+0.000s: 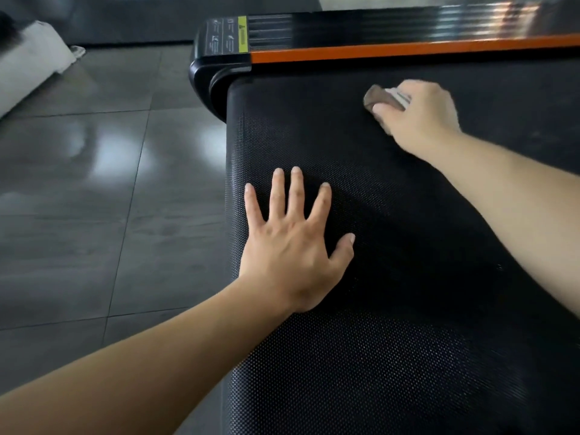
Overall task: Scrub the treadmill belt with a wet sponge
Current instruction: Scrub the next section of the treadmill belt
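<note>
The black textured treadmill belt (392,309) fills the right and lower part of the head view. My right hand (420,114) grips a brown and white sponge (381,97) and holds it down on the belt near the far end, just below the orange strip. My left hand (295,243) lies flat on the belt near its left edge, fingers spread and straight. The part of the sponge under my right palm is hidden.
The treadmill's black front housing (226,42) with an orange strip (408,51) and a yellow warning label runs across the top. Glossy grey floor tiles (94,183) lie to the left. A white object (31,58) sits at the far left.
</note>
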`<move>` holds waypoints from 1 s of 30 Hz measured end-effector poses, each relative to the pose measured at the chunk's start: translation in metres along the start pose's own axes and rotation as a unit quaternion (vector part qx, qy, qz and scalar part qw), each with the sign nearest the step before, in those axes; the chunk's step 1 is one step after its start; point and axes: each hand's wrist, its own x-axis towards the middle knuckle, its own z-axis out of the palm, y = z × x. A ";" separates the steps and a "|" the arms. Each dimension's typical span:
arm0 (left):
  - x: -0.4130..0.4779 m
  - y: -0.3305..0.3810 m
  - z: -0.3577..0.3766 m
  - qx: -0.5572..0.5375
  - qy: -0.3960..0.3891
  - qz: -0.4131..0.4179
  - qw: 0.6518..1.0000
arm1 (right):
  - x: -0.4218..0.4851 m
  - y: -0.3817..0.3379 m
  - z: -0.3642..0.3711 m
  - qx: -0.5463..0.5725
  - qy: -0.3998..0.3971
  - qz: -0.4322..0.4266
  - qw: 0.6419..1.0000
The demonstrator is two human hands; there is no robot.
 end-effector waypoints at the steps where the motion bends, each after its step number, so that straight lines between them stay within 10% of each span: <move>1: 0.000 0.000 0.000 -0.001 0.002 -0.001 1.000 | -0.009 0.006 -0.006 -0.011 -0.019 -0.018 1.000; 16: 0.000 0.001 -0.003 0.012 -0.021 -0.007 1.000 | -0.062 0.055 -0.044 -0.079 0.050 0.047 0.995; 22: 0.000 0.001 -0.003 0.017 -0.025 -0.014 0.999 | -0.156 0.055 -0.042 -0.019 -0.030 -0.110 0.993; 27: 0.001 0.002 -0.003 0.020 -0.028 -0.017 0.999 | -0.138 0.080 -0.052 -0.054 0.062 0.040 0.996; 30: 0.000 0.002 -0.003 0.019 -0.026 -0.018 0.999 | -0.203 0.064 -0.048 -0.006 -0.001 -0.092 0.996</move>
